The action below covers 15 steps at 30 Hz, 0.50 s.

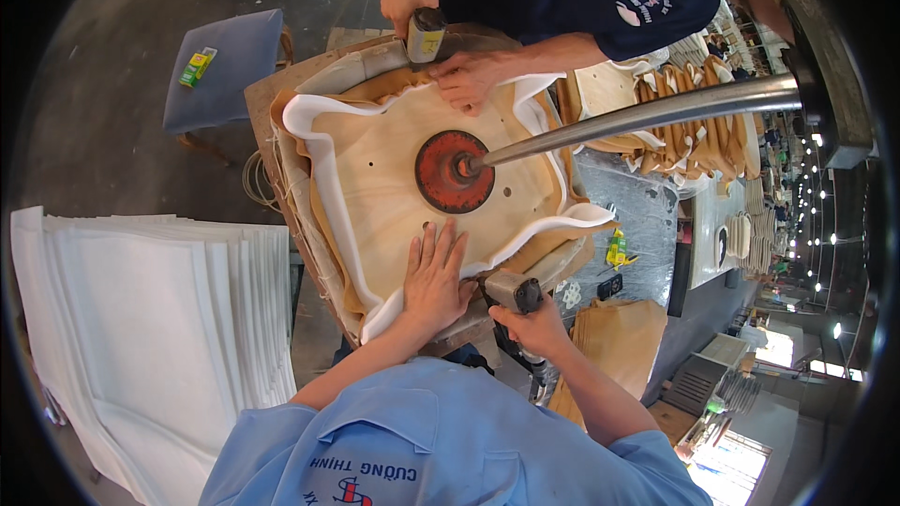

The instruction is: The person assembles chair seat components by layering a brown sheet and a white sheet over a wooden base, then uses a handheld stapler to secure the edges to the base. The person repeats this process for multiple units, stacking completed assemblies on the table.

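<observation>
wooden seat panel [375, 215], centre, brown cover [389, 86] and white padding [323, 178] round its rim; red press disc [436, 183] upon it; left hand [436, 267], fingers spread flat on panel, gripping nothing; right hand [536, 323], closed round staple gun [511, 290] at near edge; step, seemingly stapling the cover; next move calls for cover held taut, gun flush.

Two handheld tools [514, 290] [427, 36], one red disc [442, 178], one blue seat [236, 66]
</observation>
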{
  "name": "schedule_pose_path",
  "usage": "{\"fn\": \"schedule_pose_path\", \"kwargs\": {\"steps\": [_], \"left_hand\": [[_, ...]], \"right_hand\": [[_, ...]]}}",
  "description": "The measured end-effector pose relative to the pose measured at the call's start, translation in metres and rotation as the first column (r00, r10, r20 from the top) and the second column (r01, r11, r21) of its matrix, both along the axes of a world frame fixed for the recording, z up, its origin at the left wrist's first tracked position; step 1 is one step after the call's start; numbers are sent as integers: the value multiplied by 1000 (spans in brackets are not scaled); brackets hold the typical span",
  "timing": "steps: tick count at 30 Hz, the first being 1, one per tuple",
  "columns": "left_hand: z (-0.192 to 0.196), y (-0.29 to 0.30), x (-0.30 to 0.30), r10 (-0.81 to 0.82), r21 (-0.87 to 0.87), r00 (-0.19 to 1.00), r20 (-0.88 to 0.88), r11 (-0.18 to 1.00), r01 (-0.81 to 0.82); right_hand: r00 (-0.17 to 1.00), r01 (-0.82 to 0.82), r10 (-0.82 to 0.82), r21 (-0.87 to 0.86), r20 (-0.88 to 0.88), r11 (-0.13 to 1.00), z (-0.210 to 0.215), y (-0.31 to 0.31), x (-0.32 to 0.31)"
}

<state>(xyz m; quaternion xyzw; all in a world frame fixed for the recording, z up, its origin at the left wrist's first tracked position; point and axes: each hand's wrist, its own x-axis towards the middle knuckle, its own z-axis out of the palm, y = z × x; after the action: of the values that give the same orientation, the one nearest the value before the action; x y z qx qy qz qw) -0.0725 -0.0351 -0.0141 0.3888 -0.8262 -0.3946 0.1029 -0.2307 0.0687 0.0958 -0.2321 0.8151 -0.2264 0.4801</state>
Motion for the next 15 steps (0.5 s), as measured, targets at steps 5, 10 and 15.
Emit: {"fn": "schedule_pose_path", "kwargs": {"steps": [5,10,15], "left_hand": [[1,2,-1,5,1,999,-42,1000,-5],[-8,-2,2,-22,22,998,-51,999,23],[-9,-8,7,-72,74,994,-87,994,78]], "right_hand": [[994,-71,67,-43,-88,997,-13,5,-2],[1000,18,-18,-25,7,1000,-2,9,0],[998,-59,59,37,-6,998,1,1,6]]}}
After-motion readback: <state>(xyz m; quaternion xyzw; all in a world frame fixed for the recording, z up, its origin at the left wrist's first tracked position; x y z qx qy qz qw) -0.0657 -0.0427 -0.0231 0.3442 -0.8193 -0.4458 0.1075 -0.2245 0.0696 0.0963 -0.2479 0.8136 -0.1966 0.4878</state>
